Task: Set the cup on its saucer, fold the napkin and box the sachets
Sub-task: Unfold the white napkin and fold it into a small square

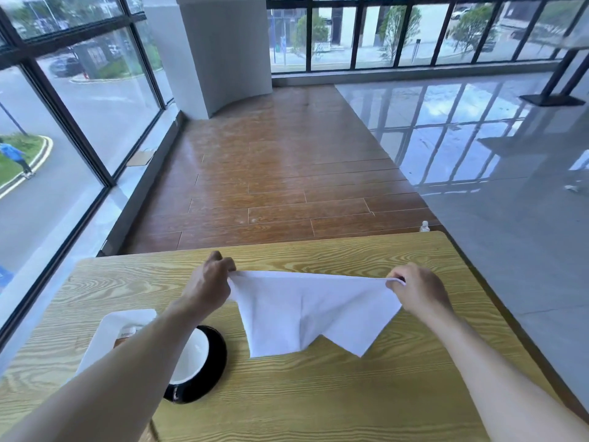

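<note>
- Left hand (208, 279): pinching one top corner of napkin (306, 311).
- Right hand (417, 290): pinching the other corner.
- Napkin: white, held taut above table (318, 393), lower corners hanging.
- Step: folding; next, probably lay flat and bring the edges together.
- Cup (191, 355): on black saucer (213, 371), beside left forearm.

Both hands raised apart; fingers (230, 268) pinched

Two bare forearms enter from the frame's bottom corners, one from about 7 o'clock, the other from about 5 o'clock. No sleeves, watches, rings or bands show. The left hand (208, 283) and right hand (419, 290) are ungloved, knuckles visible.
</note>
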